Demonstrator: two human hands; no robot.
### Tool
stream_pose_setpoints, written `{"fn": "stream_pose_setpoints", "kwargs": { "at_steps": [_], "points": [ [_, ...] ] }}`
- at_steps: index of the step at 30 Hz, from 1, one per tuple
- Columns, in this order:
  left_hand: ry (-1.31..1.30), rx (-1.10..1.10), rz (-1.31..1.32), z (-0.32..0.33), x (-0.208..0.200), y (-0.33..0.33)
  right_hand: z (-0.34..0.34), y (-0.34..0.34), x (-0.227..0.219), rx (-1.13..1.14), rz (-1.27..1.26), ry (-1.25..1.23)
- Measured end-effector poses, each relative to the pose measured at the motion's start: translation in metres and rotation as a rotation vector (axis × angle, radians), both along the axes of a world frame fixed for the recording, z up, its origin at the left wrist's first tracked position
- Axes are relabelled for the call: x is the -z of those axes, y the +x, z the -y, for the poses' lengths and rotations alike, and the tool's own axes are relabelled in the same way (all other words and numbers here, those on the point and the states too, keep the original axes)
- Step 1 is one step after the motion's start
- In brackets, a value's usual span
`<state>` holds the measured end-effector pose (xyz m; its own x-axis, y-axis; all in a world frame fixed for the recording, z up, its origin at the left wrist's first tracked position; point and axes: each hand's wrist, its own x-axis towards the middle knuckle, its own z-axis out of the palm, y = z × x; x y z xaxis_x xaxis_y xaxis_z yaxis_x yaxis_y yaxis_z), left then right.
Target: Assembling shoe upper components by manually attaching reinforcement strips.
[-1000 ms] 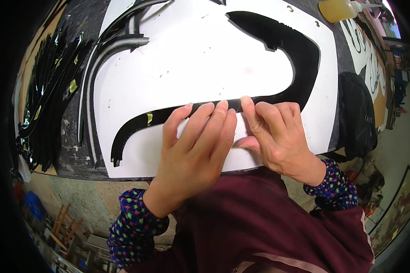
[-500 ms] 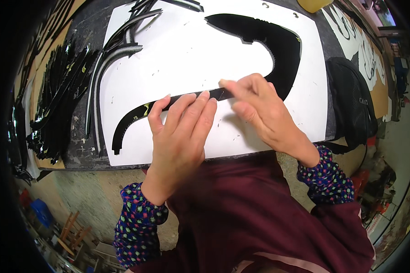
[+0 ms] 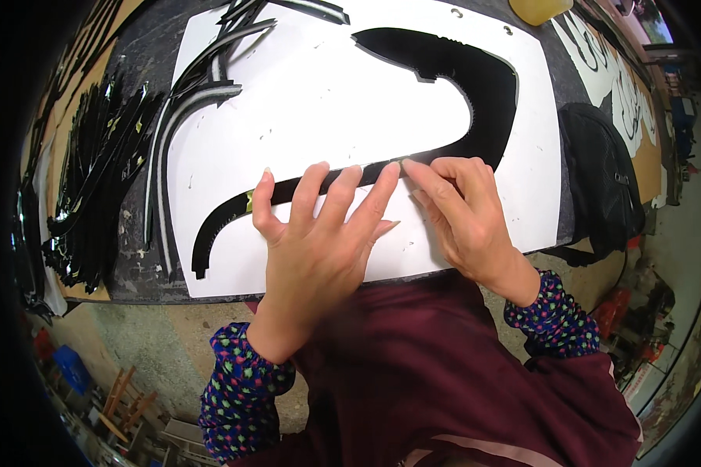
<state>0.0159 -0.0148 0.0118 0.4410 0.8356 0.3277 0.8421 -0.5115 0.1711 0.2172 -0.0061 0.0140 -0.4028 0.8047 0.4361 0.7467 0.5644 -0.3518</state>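
A black, hook-shaped cut piece (image 3: 494,97) lies flat on a white sheet (image 3: 343,86). It is broad at the right, has notched edges and tapers into a narrow curved tail at the left. A yellowish mark shows on the tail. My left hand (image 3: 315,226) is spread, its fingertips lying on the narrow part and its thumb pointing right below it. Beside the left index fingertip, my right hand (image 3: 471,218) is closed, fingertips together at the narrow part of the black piece. What is between those fingertips, if anything, is too small to make out.
Black strips with a pale stripe (image 3: 162,163) lie along the sheet's left side. Farther left is a heap of glossy black strips (image 3: 93,187). A black bag (image 3: 600,171) rests at the right, near white cut-outs (image 3: 627,101). A yellow container (image 3: 539,9) stands at the back.
My right hand has come down from above the strip to touch it beside the left index finger. The left fingers have spread wider. The whole scene has shifted slightly.
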Motion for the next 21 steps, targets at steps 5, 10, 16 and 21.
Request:
{"fn": "stream_pose_setpoints", "kwargs": {
  "at_steps": [5, 10, 16, 21],
  "points": [
    [0.114, -0.040, -0.023, 0.002, 0.008, 0.003, 0.002, -0.001, 0.002, 0.019, 0.106, 0.052],
    [0.051, -0.033, -0.052, 0.004, 0.006, 0.000, 0.004, -0.001, -0.002, 0.022, 0.177, 0.033],
    [-0.004, -0.007, 0.008, 0.006, 0.002, -0.007, 0.006, -0.006, -0.012, -0.006, 0.226, -0.107],
    [0.003, 0.030, 0.059, 0.006, 0.004, -0.009, 0.005, -0.015, -0.014, -0.025, 0.290, -0.090]
  ]
}}
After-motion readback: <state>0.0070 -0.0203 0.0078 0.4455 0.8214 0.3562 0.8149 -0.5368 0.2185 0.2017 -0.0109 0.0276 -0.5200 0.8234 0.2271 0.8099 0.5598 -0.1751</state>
